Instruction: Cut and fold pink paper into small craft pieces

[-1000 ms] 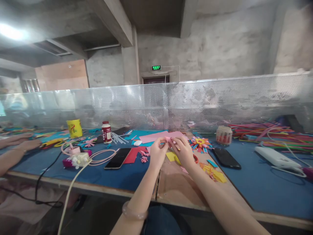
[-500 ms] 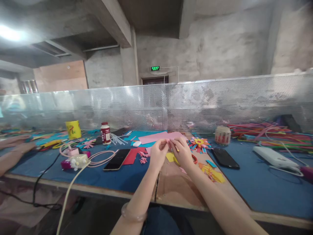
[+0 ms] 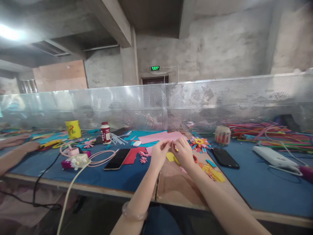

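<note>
My left hand [image 3: 159, 152] is closed in a pinch over the middle of the table, its fingertips almost meeting those of my right hand [image 3: 183, 152]. Between the fingertips is a small pink paper piece [image 3: 170, 141], mostly hidden by the fingers. A bit of yellow shows at the curled fingers of my right hand; what it belongs to is unclear. Behind the hands lie pink paper sheets [image 3: 152, 137]. Left of them are small folded pink paper pieces [image 3: 143, 159] and a red sheet [image 3: 130, 156]. A multicoloured paper flower [image 3: 199, 143] lies to the right, beyond yellow paper scraps [image 3: 215, 175].
Phones lie at left [image 3: 117, 159] and right [image 3: 225, 158]. A red-capped bottle [image 3: 105, 133], a yellow tub [image 3: 73, 129], a jar [image 3: 222, 135] and a power strip [image 3: 76, 161] with cables stand around. A perforated metal screen [image 3: 207, 101] borders the back. Another person's arm [image 3: 18, 155] reaches in at left.
My fingertips have shifted slightly, and less of the pink paper piece shows between them. My right hand has turned a little. The things on the table stay where they were.
</note>
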### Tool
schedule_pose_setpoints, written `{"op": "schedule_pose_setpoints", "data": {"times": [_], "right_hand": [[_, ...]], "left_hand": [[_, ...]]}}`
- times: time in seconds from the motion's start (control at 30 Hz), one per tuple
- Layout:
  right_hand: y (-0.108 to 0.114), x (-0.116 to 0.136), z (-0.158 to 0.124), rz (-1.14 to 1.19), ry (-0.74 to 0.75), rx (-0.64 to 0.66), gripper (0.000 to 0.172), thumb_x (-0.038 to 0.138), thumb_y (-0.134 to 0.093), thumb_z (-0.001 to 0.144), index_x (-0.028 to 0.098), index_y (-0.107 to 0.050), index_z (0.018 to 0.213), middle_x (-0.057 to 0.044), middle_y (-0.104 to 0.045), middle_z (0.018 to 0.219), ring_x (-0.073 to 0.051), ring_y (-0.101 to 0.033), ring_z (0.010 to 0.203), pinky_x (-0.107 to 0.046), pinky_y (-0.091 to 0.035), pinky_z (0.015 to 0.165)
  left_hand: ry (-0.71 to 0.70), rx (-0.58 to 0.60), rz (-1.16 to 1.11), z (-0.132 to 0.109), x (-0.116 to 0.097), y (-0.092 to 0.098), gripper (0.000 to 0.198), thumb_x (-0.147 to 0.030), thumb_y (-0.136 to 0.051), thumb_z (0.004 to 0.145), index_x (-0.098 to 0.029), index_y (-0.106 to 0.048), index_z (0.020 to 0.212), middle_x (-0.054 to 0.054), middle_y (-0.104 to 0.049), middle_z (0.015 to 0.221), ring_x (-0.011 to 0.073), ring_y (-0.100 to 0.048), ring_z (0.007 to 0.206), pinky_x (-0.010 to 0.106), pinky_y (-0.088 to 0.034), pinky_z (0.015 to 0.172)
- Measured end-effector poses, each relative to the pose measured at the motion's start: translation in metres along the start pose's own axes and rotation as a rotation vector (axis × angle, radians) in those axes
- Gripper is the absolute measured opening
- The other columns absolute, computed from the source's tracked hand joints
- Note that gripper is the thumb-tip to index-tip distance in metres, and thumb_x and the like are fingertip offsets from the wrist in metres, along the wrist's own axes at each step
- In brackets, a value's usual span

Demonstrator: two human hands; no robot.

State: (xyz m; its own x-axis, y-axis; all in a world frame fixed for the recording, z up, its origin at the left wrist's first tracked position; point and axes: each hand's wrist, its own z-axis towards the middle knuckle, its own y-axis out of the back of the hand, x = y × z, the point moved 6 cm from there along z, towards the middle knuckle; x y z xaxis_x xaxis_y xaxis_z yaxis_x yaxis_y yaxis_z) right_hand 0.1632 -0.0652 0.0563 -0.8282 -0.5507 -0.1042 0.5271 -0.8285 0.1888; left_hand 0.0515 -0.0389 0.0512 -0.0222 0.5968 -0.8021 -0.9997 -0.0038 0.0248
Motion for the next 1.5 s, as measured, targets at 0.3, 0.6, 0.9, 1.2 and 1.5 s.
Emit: {"op": "schedule_pose_setpoints", "data": {"times": [0.3,0.6,0.9,1.2,1.5], "right_hand": [[0.003,-0.005,0.002,0.046,-0.087,-0.061,0.012,0.016,-0.047,0.085,0.02,-0.05,0.073,-0.004,-0.051,0.071,-0.018,-0.047,0.069,-0.03,-0.04,0.064],[0.002,-0.008,0.0,0.161,-0.14,0.016,0.012,0.019,-0.046,0.085,0.019,-0.053,0.095,-0.009,-0.056,0.089,-0.022,-0.052,0.086,-0.035,-0.043,0.073],[-0.006,-0.003,0.0,0.172,-0.12,0.136,0.012,0.021,-0.043,0.087,0.018,-0.055,0.084,-0.008,-0.055,0.083,-0.02,-0.049,0.08,-0.034,-0.04,0.071],[-0.002,-0.008,0.0,0.198,-0.113,0.08,0.013,0.016,-0.043,0.084,0.018,-0.055,0.09,-0.008,-0.056,0.085,-0.021,-0.05,0.082,-0.035,-0.041,0.072],[-0.004,0.0,0.002,0.185,-0.123,0.157,0.008,0.019,-0.046,0.085,0.018,-0.053,0.08,-0.006,-0.053,0.079,-0.02,-0.049,0.079,-0.033,-0.04,0.071]], "left_hand": [[0.029,-0.053,-0.032,0.002,0.009,0.005,0.022,-0.025,-0.06,0.075,-0.012,-0.065,0.092,0.012,-0.069,0.097,0.0214,-0.064,0.09,0.033,-0.049,0.082],[0.029,-0.074,-0.042,0.003,0.015,0.007,0.024,-0.028,-0.06,0.075,-0.012,-0.066,0.092,0.012,-0.069,0.096,0.0213,-0.064,0.09,0.033,-0.048,0.083],[0.025,-0.048,-0.026,0.003,0.01,0.006,0.021,-0.028,-0.058,0.075,-0.013,-0.067,0.087,0.011,-0.07,0.092,0.0213,-0.065,0.087,0.032,-0.049,0.08],[0.039,-0.068,-0.037,0.002,0.012,0.008,0.022,-0.029,-0.058,0.074,-0.014,-0.068,0.086,0.009,-0.07,0.087,0.0206,-0.064,0.085,0.032,-0.048,0.079],[0.039,-0.034,-0.033,0.001,0.008,0.005,0.018,-0.029,-0.058,0.073,-0.014,-0.067,0.077,0.008,-0.07,0.082,0.0202,-0.064,0.081,0.03,-0.049,0.076]]}}
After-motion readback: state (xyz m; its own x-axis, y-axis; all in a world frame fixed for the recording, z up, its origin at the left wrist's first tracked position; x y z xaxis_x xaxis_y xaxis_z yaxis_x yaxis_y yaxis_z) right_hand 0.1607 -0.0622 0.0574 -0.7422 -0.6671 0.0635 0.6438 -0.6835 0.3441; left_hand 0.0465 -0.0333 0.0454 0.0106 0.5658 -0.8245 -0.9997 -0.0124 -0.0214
